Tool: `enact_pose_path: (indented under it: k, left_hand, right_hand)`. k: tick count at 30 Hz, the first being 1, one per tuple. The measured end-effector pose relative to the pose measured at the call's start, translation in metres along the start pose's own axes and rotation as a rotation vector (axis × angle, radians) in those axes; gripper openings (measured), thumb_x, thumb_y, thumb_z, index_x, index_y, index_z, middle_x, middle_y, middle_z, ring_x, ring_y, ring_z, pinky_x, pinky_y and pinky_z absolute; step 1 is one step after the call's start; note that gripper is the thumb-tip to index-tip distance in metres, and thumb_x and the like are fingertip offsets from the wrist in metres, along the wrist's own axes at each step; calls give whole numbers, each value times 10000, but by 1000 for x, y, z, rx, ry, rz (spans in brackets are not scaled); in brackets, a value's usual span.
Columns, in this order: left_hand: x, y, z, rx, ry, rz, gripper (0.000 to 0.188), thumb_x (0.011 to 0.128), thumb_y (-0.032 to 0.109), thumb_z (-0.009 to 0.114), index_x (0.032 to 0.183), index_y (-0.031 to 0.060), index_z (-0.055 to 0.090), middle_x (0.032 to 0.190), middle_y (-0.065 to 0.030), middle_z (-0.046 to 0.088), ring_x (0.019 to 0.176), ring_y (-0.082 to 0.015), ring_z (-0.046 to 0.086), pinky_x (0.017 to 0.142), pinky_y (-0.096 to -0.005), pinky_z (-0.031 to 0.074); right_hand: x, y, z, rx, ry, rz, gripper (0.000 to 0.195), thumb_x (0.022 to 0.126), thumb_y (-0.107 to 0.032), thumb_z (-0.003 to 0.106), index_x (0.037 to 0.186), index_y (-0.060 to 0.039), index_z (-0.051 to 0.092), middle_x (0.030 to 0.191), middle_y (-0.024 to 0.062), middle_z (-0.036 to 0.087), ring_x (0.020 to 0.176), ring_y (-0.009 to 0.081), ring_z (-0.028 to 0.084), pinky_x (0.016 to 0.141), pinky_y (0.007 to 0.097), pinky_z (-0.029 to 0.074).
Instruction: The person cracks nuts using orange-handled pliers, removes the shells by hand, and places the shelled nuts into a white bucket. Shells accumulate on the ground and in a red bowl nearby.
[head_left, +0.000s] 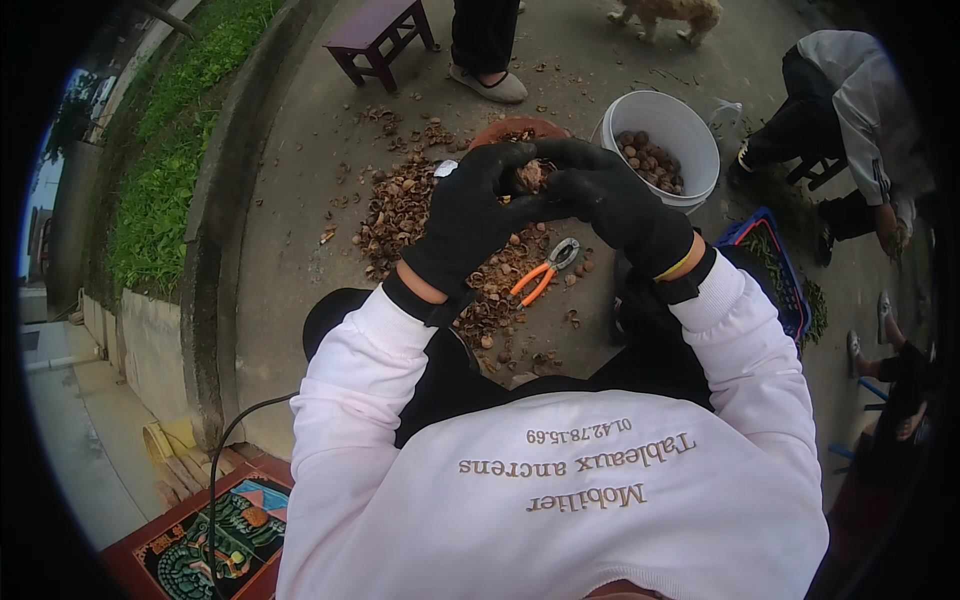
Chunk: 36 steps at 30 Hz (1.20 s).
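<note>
In black gloves, my left hand (480, 214) and my right hand (619, 199) meet in front of me, fingers curled around a cracked walnut (533, 177). The fingers hide part of the nut. Just beyond them shows the rim of a reddish-brown bowl (517, 126) with walnut pieces inside, mostly covered by my hands. Pliers (551, 270) with orange handles lie on the ground below my hands. A pile of broken walnut shells (394, 217) spreads under and to the left of my left hand.
A white bucket (701, 161) holding whole walnuts stands beyond my right hand. Right of it, a bent-over person (855, 97) sits by a blue basket (799, 300) of greenery. Another person's shoe (491, 86), a purple stool (371, 30) and a dog (667, 15) are farther off. A concrete curb (214, 225) runs left.
</note>
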<state>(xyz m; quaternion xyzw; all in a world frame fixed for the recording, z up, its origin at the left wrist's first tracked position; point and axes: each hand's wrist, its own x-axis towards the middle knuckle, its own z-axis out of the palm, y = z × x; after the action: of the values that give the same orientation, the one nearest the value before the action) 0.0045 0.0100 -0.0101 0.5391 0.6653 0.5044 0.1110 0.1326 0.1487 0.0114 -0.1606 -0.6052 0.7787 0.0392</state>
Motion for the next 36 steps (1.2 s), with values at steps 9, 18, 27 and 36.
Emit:
enact_pose_path:
  k: [9,18,27,36]
  left_hand:
    - [3,4,-19,-507,-73,-361,395,791,44,676,1169,39,563,948,-16,601,790,-72,549,707,-228,474]
    - [6,-3,-28,-758,-148,-407,432,847,4,460,1278,15,481,1207,-97,540,1027,-174,575,879,-292,483]
    - [8,-4,-12,-186,-169,-118,492,776,54,696,1235,12,524,1145,-102,578,1002,-172,577,853,-282,482]
    - [11,5,-22,-818,-265,-466,451,802,71,680,1226,19,533,1133,-75,577,994,-158,581,831,-280,492]
  right_hand:
    - [6,-5,10,128,-4,9,423,886,-116,527,1272,40,452,1110,151,583,947,210,628,809,314,538]
    - [9,-7,11,-165,80,-108,393,907,-228,558,1214,14,512,1006,100,609,929,202,630,770,291,535]
    - [10,-6,23,-400,157,-129,328,895,-232,604,1126,-1,574,1005,90,632,867,134,619,737,244,506]
    - [4,2,-4,-337,78,-213,237,911,-195,567,1057,-9,583,815,73,626,698,144,622,615,259,491]
